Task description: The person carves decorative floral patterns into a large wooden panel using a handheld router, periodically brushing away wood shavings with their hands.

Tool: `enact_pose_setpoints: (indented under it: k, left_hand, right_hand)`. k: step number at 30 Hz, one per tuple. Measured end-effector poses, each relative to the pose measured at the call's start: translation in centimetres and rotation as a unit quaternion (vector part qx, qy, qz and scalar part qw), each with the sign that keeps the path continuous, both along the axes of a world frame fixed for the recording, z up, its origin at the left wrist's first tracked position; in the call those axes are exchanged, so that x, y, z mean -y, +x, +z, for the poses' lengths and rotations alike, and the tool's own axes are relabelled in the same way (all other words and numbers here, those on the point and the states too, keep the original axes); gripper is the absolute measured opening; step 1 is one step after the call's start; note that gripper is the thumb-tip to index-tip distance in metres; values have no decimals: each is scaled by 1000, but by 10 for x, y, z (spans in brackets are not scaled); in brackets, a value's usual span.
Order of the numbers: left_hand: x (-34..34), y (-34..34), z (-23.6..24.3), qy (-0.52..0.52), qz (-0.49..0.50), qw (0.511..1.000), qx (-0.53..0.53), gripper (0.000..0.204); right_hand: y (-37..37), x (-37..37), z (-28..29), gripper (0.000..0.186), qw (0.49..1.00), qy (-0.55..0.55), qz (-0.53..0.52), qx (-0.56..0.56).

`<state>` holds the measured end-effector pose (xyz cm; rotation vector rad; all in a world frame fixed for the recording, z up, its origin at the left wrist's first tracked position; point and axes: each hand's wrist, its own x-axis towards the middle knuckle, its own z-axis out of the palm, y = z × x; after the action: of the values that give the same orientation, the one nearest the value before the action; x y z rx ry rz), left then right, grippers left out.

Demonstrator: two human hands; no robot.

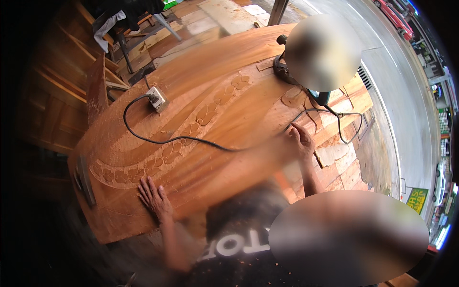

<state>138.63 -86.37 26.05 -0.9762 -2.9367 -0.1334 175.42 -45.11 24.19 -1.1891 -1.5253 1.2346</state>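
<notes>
A large wooden panel (248,115) lies in front of me, with a curving band of carved leaves and flowers (206,115) and wood dust on it. My left hand (155,198) rests flat on the panel's near part, fingers spread, beside the lower end of the carving. At the panel's near right edge, my right hand (302,137) has its fingers bent together on a black power cord (205,141). The cord runs from a white socket box (158,99) on the panel towards a black and blue power tool (319,97) at the far right. A blurred patch hides most of the tool.
Wooden furniture pieces (57,95) stand at the left. A dark flat object (85,184) lies on the panel's left end. Boards and tiles (201,21) cover the ground behind. On the right runs a road (406,95) with a red car (394,19).
</notes>
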Motion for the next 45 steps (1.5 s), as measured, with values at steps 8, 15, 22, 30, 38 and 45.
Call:
enact_pose_setpoints:
  k: [8,15,22,30,38,45]
  left_hand:
    - [-9,-2,-3,13,7,1000,-27,59]
    - [6,-5,-8,11,-1,999,-46,57]
    - [11,-14,-19,26,-52,994,-88,55]
    - [14,-19,-33,41,-38,995,-88,56]
    - [8,-25,-37,63,-33,993,-99,58]
    - [-48,41,47,153,-52,987,-7,57]
  right_hand:
    - [-3,6,-2,21,997,36,-57,41]
    - [-23,13,44,19,978,70,-43,192]
    - [-6,-3,9,25,965,154,-12,214]
    - [-3,1,6,28,965,174,-34,192]
    - [-6,2,13,23,965,202,-65,153]
    - [-1,3,29,20,966,206,-39,150]
